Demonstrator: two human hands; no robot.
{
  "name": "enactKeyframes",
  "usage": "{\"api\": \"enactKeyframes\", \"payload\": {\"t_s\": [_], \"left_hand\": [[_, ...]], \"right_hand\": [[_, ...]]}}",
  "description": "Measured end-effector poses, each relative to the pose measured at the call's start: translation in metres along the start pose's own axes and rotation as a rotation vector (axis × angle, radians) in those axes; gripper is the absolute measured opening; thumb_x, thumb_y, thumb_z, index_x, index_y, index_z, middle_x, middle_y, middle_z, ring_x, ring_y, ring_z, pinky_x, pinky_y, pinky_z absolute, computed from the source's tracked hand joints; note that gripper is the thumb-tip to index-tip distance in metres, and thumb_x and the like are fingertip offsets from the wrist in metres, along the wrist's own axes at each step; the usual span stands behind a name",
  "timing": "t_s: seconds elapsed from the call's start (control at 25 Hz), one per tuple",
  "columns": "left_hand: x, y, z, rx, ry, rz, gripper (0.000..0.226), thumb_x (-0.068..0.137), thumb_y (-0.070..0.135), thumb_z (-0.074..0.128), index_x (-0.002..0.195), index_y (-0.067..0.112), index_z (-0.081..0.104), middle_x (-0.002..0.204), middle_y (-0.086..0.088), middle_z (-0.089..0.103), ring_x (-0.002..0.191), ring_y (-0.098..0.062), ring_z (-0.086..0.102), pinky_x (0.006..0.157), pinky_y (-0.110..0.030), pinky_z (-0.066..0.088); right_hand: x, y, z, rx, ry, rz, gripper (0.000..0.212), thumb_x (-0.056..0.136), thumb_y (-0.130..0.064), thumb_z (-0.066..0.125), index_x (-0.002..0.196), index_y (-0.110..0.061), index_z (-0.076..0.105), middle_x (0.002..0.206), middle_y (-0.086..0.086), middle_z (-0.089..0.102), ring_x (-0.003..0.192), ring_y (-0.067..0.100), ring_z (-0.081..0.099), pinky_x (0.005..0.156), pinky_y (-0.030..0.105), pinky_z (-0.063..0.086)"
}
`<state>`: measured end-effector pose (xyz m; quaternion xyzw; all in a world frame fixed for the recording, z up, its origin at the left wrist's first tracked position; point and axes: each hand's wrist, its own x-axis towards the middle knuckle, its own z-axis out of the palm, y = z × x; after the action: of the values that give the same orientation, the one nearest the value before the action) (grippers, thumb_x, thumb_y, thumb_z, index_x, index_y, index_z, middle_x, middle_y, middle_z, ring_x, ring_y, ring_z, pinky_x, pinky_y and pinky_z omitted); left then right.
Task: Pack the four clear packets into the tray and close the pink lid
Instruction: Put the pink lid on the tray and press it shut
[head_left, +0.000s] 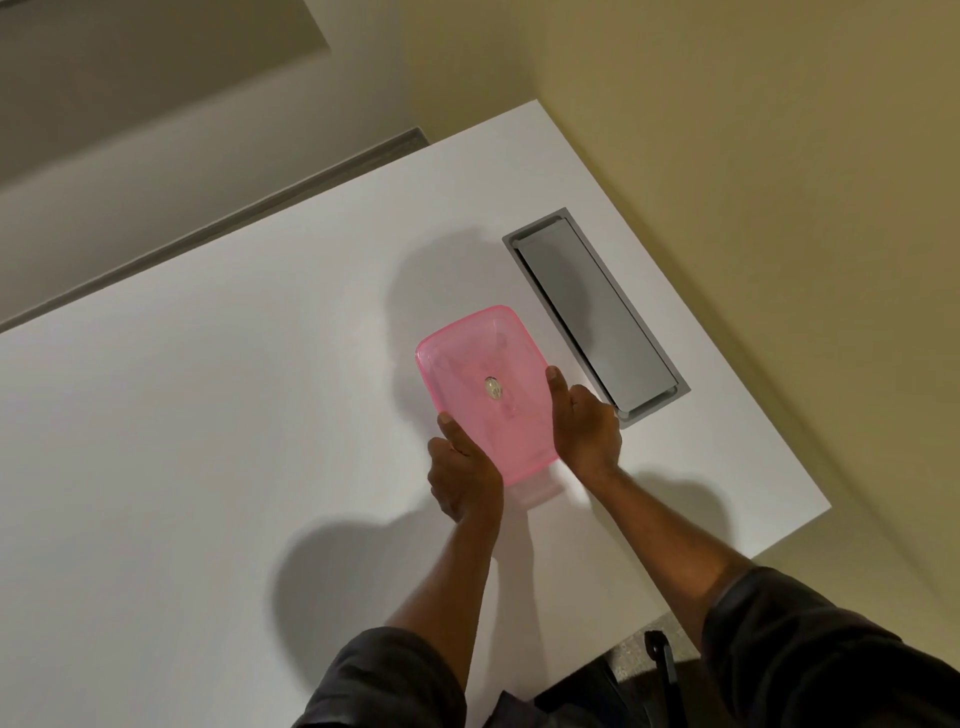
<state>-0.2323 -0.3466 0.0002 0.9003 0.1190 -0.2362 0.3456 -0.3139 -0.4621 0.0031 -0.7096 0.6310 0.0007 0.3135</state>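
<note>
A translucent pink lid (480, 384) sits on top of a clear tray (543, 493), whose near end shows just below the lid. My left hand (462, 467) grips the lid's near left edge with the thumb on top. On the right edge rests my right hand (584, 421), thumb pressed on the lid, fingers down the side. A small round label shows at the lid's middle. Faint shapes show through the pink plastic; the packets themselves cannot be made out.
The container stands on a white table (208, 441). A grey recessed cable hatch (595, 312) lies right beside it to the right. The table's right edge and far corner are close. A dark chair part (660, 660) shows below the near edge.
</note>
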Motion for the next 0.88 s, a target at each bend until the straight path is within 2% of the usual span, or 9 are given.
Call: {"api": "enactKeyframes", "payload": {"t_s": [0.2, 0.32, 0.44, 0.56, 0.64, 0.76, 0.88], "left_hand": [[-0.004, 0.003, 0.0, -0.022, 0.004, -0.011, 0.073, 0.112, 0.063, 0.022, 0.11, 0.004, 0.065, 0.107, -0.02, 0.076, 0.1, -0.043, 0.072, 0.089, -0.048, 0.058], [-0.006, 0.003, -0.002, -0.023, -0.004, -0.008, 0.075, 0.112, 0.063, 0.02, 0.11, 0.005, 0.067, 0.107, -0.018, 0.077, 0.101, -0.041, 0.072, 0.092, -0.049, 0.058], [-0.006, 0.001, -0.003, -0.016, -0.019, 0.007, 0.077, 0.11, 0.067, 0.017, 0.108, 0.008, 0.066, 0.104, -0.017, 0.076, 0.1, -0.042, 0.072, 0.09, -0.049, 0.058], [-0.005, 0.002, -0.005, -0.017, -0.04, 0.002, 0.075, 0.11, 0.068, 0.017, 0.105, 0.009, 0.063, 0.097, -0.013, 0.073, 0.095, -0.04, 0.071, 0.085, -0.046, 0.057], [-0.005, 0.003, -0.009, 0.005, -0.048, -0.007, 0.073, 0.11, 0.068, 0.018, 0.108, 0.009, 0.061, 0.094, -0.009, 0.068, 0.092, -0.037, 0.068, 0.081, -0.043, 0.053], [0.01, 0.012, -0.016, 0.009, -0.032, 0.001, 0.068, 0.109, 0.07, 0.024, 0.112, 0.011, 0.059, 0.101, -0.008, 0.068, 0.096, -0.036, 0.067, 0.086, -0.044, 0.053], [0.043, 0.039, -0.024, 0.006, 0.002, 0.091, 0.062, 0.109, 0.068, 0.03, 0.113, 0.013, 0.059, 0.116, -0.01, 0.073, 0.107, -0.036, 0.068, 0.086, -0.04, 0.045]], "right_hand": [[0.004, 0.004, 0.005, 0.099, -0.017, -0.002, 0.083, 0.101, -0.083, 0.019, 0.071, -0.019, 0.061, 0.069, 0.001, 0.068, 0.069, 0.021, 0.07, 0.076, 0.044, 0.065], [0.003, 0.0, 0.003, 0.125, -0.004, -0.007, 0.075, 0.108, -0.071, 0.023, 0.063, -0.021, 0.055, 0.062, -0.002, 0.06, 0.062, 0.016, 0.063, 0.069, 0.036, 0.057], [0.004, 0.001, 0.002, 0.103, 0.004, -0.032, 0.073, 0.111, -0.066, 0.023, 0.065, -0.02, 0.057, 0.062, -0.003, 0.059, 0.061, 0.013, 0.059, 0.066, 0.03, 0.045], [0.004, 0.003, 0.002, 0.102, -0.001, -0.043, 0.079, 0.11, -0.068, 0.022, 0.073, -0.014, 0.065, 0.066, 0.0, 0.063, 0.065, 0.021, 0.063, 0.062, 0.03, 0.043], [0.006, 0.006, 0.003, 0.039, 0.001, -0.06, 0.08, 0.109, -0.07, 0.019, 0.083, -0.012, 0.068, 0.073, 0.004, 0.067, 0.072, 0.026, 0.066, 0.067, 0.033, 0.046], [0.015, -0.001, -0.004, -0.049, 0.061, -0.159, 0.07, 0.109, -0.068, 0.025, 0.083, -0.013, 0.059, 0.075, 0.005, 0.065, 0.072, 0.027, 0.064, 0.063, 0.032, 0.044], [0.034, -0.027, -0.011, 0.054, 0.039, -0.255, 0.06, 0.109, -0.065, 0.039, 0.082, -0.014, 0.055, 0.073, 0.001, 0.059, 0.068, 0.02, 0.058, 0.057, 0.027, 0.038]]}}
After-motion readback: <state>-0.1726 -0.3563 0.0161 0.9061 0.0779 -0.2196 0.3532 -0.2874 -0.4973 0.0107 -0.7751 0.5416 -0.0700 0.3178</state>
